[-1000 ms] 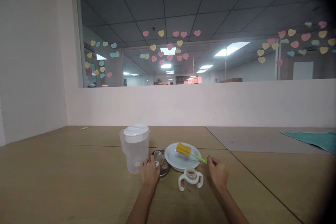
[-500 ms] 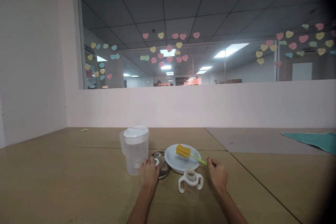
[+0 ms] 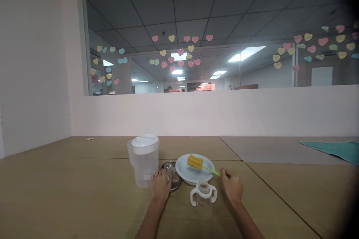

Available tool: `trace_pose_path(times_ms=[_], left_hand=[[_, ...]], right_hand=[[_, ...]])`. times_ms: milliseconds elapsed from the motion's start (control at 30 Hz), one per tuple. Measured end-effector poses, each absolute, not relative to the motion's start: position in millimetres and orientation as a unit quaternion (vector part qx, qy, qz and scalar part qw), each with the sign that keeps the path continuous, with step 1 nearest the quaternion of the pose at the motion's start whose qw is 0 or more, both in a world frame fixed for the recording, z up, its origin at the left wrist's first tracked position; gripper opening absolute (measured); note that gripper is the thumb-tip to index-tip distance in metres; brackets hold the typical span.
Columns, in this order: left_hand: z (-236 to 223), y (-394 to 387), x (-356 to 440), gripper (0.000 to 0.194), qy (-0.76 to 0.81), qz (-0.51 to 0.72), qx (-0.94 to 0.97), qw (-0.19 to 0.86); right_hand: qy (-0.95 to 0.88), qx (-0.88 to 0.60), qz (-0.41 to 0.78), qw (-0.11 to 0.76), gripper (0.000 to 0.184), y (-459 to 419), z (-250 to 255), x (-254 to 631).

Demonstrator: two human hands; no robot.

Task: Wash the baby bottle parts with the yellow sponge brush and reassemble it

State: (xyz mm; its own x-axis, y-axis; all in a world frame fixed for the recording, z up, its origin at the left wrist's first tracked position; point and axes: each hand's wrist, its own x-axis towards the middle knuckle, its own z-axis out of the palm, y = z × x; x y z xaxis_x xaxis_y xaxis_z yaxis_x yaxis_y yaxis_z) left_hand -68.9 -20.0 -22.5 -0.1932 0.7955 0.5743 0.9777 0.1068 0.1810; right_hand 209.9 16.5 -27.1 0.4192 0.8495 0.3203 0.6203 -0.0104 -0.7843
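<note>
My right hand is closed round the green handle of a bottle brush, whose yellow sponge head rests over a white plate-like bowl. At the edge of a round metal dish, my left hand has its fingers curled over a small white bottle ring, mostly hidden beneath them. A clear domed piece lies in the dish just beyond the fingertips. Between my forearms stands a clear baby bottle without a lid, with a white two-handled holder round its neck.
A translucent pitcher with a white lid stands just left of the metal dish. A teal cloth lies at the far right of the table. Behind the table is a wall with a window bearing heart-shaped notes.
My left hand has shifted slightly toward the right and down, and its fingers now cover more of the white ring. The right hand and the brush stay nearly still.
</note>
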Motion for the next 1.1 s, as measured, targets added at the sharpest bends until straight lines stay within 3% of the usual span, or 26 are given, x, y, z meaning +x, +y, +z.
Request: trace_pose_path(times_ms=[167, 300, 433, 700, 900, 1100], left_hand=[[-21.8, -32.6, -50.9, 0.033, -0.466, -0.473, -0.728, 0.172], [-34.3, -41.6, -23.0, 0.058, -0.279, -0.527, -0.791, 0.138], [-43.9, -43.3, -0.7, 0.079, -0.283, -0.49, -0.823, 0.054], [-47.4, -44.9, 9.6, 0.1, -0.38, -0.446, -0.805, -0.089], [-48.6, -46.2, 10.8, 0.1, -0.396, -0.442, -0.8, -0.09], [-45.5, -48.0, 8.7, 0.093, -0.374, -0.471, -0.799, -0.026]], right_hand=[[-0.524, -0.7, 0.122, 0.47, 0.051, 16.8, -27.7, 209.8], [-0.524, -0.702, 0.12, 0.468, 0.049, 16.2, -27.3, 209.8], [-0.521, -0.707, 0.119, 0.464, 0.048, 14.9, -25.2, 210.0], [-0.524, -0.706, 0.122, 0.46, 0.049, 15.0, -25.5, 209.8], [-0.527, -0.701, 0.129, 0.464, 0.048, 17.0, -26.9, 210.1], [-0.521, -0.704, 0.124, 0.466, 0.047, 18.7, -27.8, 210.7]])
